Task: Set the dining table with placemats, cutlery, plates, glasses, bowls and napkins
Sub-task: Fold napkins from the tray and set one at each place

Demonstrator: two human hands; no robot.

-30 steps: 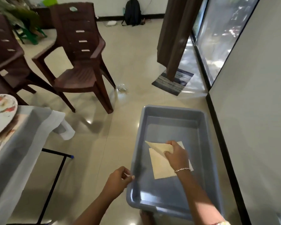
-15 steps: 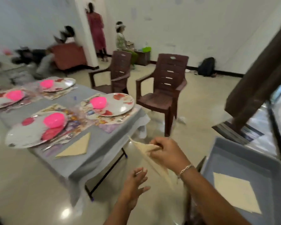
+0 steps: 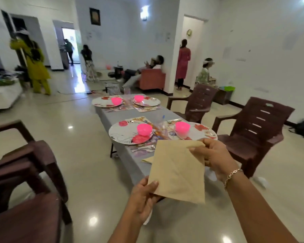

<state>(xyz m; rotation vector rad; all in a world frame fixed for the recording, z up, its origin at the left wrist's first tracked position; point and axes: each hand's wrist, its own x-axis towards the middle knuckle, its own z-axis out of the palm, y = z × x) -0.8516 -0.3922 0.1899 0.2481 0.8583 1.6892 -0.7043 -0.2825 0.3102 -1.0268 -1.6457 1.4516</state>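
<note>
The left hand (image 3: 144,195) pinches the lower corner of a tan napkin (image 3: 179,171) and the right hand (image 3: 216,155) pinches its upper corner, holding it spread in the air above the near end of the table (image 3: 112,114). On the table, partly hidden behind it, another napkin (image 3: 147,160) lies just before a floral plate (image 3: 121,135) bearing a pink bowl (image 3: 144,129). Brown chairs (image 3: 256,130) stand to the table's right.

Table (image 3: 124,153): far plates (image 3: 102,102) paired at far end; left plate (image 3: 123,133), right plate (image 3: 200,132) at near end; bowl (image 3: 144,129) on each. Flat napkin (image 3: 147,160) at near edge, before left plate. Held napkin (image 3: 179,171) at near end, between left hand (image 3: 142,197) and right hand (image 3: 216,156).
</note>
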